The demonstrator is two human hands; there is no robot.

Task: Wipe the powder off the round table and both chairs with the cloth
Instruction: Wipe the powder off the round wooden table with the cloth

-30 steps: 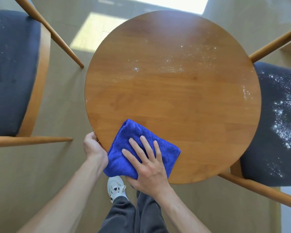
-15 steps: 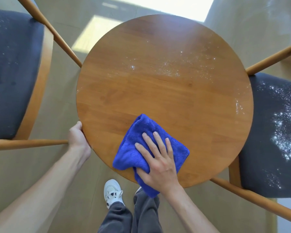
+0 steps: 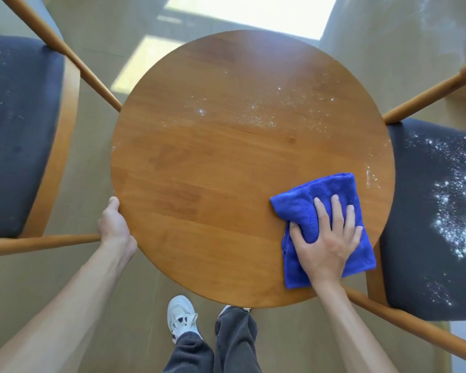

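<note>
At the far left a left chair is seen, its dark blue seat marked by only a faint scatter of white specks, with wooden frame rails running along its inner side. Just beside it, the left hand is held against the near-left rim of the round table, the thumb laid on the edge and the fingers hidden below it, so that the rim appears to be gripped. The wooden top is shown bare and clean over its near and left parts, while powder is left sprinkled across the far half, and a small white streak is seen close to the right rim. On the near-right part of the top a folded blue cloth is laid, one corner hanging over the table's edge. The cloth is pressed down by the right hand, whose fingers are spread flat on the fabric while the thumb is tucked into a fold at its left side. Below the table a white shoe and dark trouser legs are seen on the floor. At the far right the right chair is found, its dark seat thickly dusted with white powder towards the outer side.
</note>
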